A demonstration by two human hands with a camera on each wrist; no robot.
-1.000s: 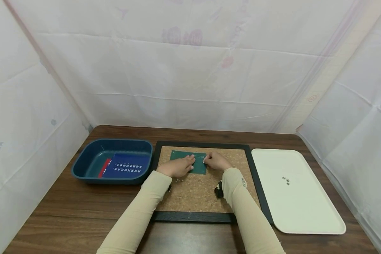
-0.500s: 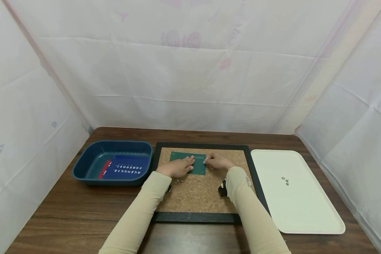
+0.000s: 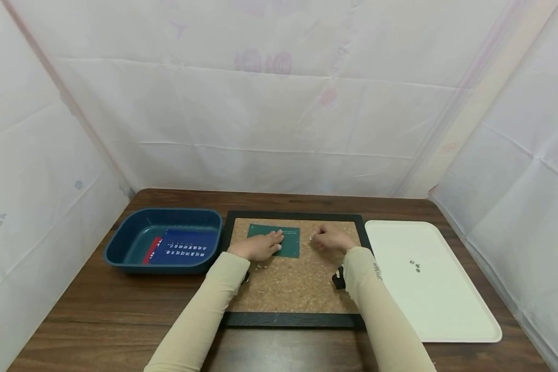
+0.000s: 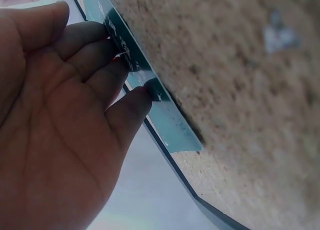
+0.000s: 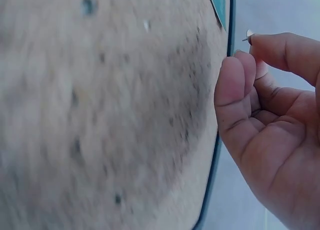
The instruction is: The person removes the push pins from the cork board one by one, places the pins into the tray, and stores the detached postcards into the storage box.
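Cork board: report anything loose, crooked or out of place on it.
A few small pale bits lie loose on the cork board beside the left hand, which presses the green card. The card lies straight. The right hand pinches a thumbtack clear of the board.

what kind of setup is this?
Likely a staged recording booth, not a home or office: white sheets hang around a wooden table, where a cork board, blue bin and white tray sit side by side.
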